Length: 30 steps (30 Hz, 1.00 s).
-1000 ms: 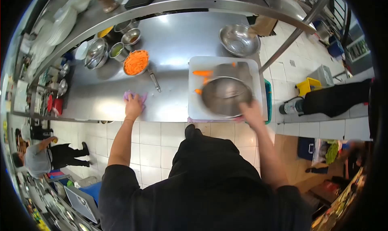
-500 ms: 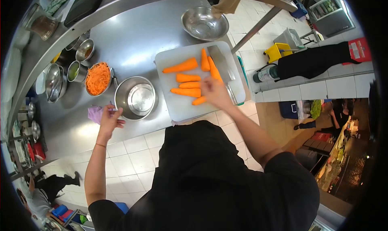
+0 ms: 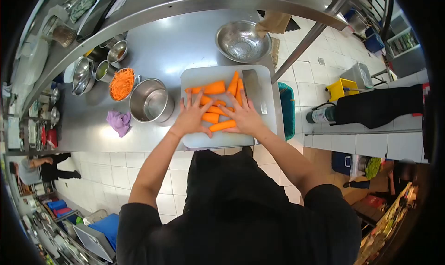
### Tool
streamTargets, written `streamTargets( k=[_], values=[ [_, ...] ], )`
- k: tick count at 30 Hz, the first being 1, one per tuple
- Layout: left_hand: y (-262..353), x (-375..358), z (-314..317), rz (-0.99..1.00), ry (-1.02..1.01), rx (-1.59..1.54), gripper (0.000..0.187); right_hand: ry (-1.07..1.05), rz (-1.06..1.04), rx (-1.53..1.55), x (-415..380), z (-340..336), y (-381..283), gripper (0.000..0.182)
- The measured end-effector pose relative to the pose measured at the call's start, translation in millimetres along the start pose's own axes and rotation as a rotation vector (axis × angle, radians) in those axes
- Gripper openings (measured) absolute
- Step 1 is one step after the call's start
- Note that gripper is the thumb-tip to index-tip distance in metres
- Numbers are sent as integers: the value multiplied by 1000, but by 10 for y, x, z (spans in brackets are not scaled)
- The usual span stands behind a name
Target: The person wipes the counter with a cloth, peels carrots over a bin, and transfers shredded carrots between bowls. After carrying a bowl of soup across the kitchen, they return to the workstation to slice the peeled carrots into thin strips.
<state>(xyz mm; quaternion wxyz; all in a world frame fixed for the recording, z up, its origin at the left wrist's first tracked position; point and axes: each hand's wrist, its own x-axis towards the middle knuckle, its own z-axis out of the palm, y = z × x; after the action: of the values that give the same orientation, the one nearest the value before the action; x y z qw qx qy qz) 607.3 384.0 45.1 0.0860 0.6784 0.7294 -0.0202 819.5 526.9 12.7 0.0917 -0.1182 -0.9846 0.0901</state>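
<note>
From where I stand beside the bench point(image 3: 174, 40), take the cutting board point(image 3: 197, 73) as the reference for all positions. Principal change: the left hand point(image 3: 191, 119), which half a second ago was at the rim of the pot point(image 3: 152, 100) left of the board, has come across to the board's left half. The right hand point(image 3: 246, 120), which was already above the carrots, is now lower down on the board's right half. Grip condition, both hands: fingers fanned apart, palms down, no pinch visible. The fingertips reach over the carrot pieces point(image 3: 209, 87); how hard they press cannot be told from here. The carrot pieces lie on the board, most of them grouped between and beneath the two hands, with upright-pointing lengths toward its far edge. The knife point(image 3: 251, 86) lies flat along the board's right side, its near portion partly screened by the right hand. The pot stands unheld just left of the board, with the purple cloth point(image 3: 119, 122) and the carrot shreds point(image 3: 122, 83) farther left. A metal bowl point(image 3: 243, 41) stands beyond the board's far edge. My reading of the change: pot and cloth are released, and handling is now two-handed, confined to the carrots on the board.
</note>
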Motion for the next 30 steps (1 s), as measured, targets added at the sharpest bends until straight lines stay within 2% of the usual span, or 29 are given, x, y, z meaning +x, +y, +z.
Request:
streamTargets(
  k=[1,3,11,14,17,19,20,21,22,24,25,26,27,28,29,30],
  values=[
    [-69,124,69,-12,-4,11,122,-8,-14,-33,44,26,53,94],
    [-248,304,118,105,39,6,126,-22,-8,-29,199,34,201,93],
    [-666,867,-21,114,-20,27,124,-83,-20,-29,771,73,610,95],
    [-737,916,22,141,-35,27,124,-114,-3,-45,783,-31,568,95],
    [-649,824,-113,123,-14,69,120,-92,9,110,657,-217,544,94],
    [-510,730,-137,106,3,91,116,242,261,77,427,-226,602,91],
    [-447,710,-122,101,162,114,103,235,266,71,258,-277,627,91],
    [-380,708,-101,93,322,137,90,40,498,251,44,-420,558,82],
    [-311,738,-73,93,325,129,90,-158,725,428,-120,-505,448,73],
    [-141,822,-19,285,211,-256,63,-116,716,397,-403,-283,142,67],
    [-4,854,-5,288,214,-257,63,-73,703,373,-509,-155,56,61],
    [156,876,14,253,185,-175,55,-72,705,370,-575,-70,33,61],
    [261,886,46,214,154,-93,47,13,757,373,-603,-51,-5,56],
    [308,898,112,210,155,-96,47,97,806,378,-636,-40,-24,51],
    [348,903,201,165,150,-74,46,92,805,379,-720,-66,-17,51],
    [387,892,278,123,141,-54,46,65,915,392,-777,-293,-53,50]
  ],
)
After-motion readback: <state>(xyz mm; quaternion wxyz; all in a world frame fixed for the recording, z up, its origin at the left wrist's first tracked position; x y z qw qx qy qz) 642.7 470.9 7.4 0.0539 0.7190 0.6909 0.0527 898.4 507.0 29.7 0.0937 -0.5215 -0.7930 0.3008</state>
